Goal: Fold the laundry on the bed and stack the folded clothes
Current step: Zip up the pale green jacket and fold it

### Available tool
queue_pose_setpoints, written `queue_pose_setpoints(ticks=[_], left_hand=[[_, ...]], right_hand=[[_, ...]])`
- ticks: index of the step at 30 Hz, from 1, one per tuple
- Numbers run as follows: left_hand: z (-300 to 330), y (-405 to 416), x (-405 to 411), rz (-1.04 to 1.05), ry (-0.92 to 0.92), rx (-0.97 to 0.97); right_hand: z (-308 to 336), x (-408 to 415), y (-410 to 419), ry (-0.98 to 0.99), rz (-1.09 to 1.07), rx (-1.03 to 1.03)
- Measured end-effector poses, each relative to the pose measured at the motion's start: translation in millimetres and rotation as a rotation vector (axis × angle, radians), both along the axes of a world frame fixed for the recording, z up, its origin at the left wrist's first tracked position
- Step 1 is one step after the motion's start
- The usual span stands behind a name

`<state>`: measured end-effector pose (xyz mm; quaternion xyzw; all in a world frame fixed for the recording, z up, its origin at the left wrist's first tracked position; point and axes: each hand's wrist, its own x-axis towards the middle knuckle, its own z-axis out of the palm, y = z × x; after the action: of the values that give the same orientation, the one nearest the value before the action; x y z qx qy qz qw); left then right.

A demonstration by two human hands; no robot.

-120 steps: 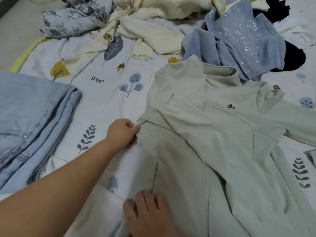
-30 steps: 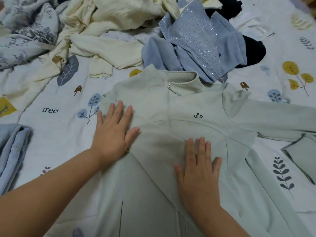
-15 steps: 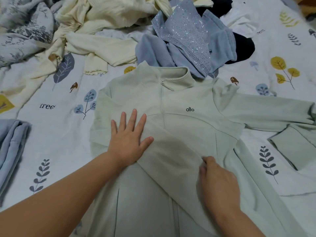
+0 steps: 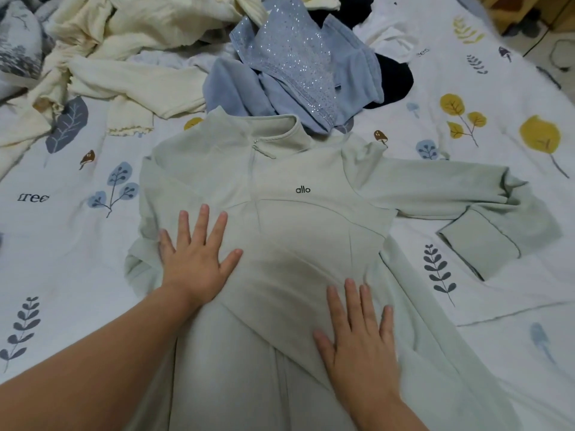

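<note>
Head view looks down on a bed (image 4: 62, 250) covered in a white sheet printed with leaves, mushrooms and small trees. A pale green zip jacket (image 4: 298, 219) lies front-up across the middle of the bed, its stand collar pointing toward the far edge and a small dark logo on the chest. One sleeve is folded diagonally across the body toward the near edge; the other sleeve (image 4: 451, 194) stretches out toward the right edge, with its cuff turned back on itself.

The left hand (image 4: 194, 259) lies flat on the jacket's left side, fingers straight and spread, pressing the fabric where the folded sleeve starts. The right hand (image 4: 361, 340) also lies flat with straight fingers, pressing the lower part of the folded sleeve near the jacket's middle. Neither hand has a grip on anything; both palms rest open on the cloth.

Toward the far edge, touching the jacket's collar, sits a crumpled light blue garment with sparkly trim (image 4: 295, 66). Just beside it, to the left, is a heap of cream clothes (image 4: 130, 45), and a dark garment (image 4: 395, 79) shows from behind the blue one. A grey floral-patterned fabric (image 4: 18, 48) lies at the far left corner.
</note>
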<state>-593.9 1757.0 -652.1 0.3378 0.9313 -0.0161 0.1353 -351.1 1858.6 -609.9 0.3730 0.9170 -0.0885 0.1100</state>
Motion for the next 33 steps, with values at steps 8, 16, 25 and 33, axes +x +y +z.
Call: queue_pose_setpoints(ticks=[8, 16, 25, 33], left_hand=[[33.2, 24.0, 5.9, -0.063, 0.040, -0.063], [95.2, 76.5, 47.3, -0.336, -0.176, 0.174], [137.2, 127.9, 65.8, -0.478, -0.259, 0.139], [114.0, 201.8, 114.1, -0.443, -0.315, 0.168]], right_hand=[[19.2, -2.4, 16.1, 0.211, -0.039, -0.113], [61.3, -7.2, 65.4, 0.156, -0.199, -0.272], [84.9, 30.1, 151.7, 0.028, -0.427, -0.093], [54.1, 36.8, 218.2, -0.089, -0.350, 0.051]])
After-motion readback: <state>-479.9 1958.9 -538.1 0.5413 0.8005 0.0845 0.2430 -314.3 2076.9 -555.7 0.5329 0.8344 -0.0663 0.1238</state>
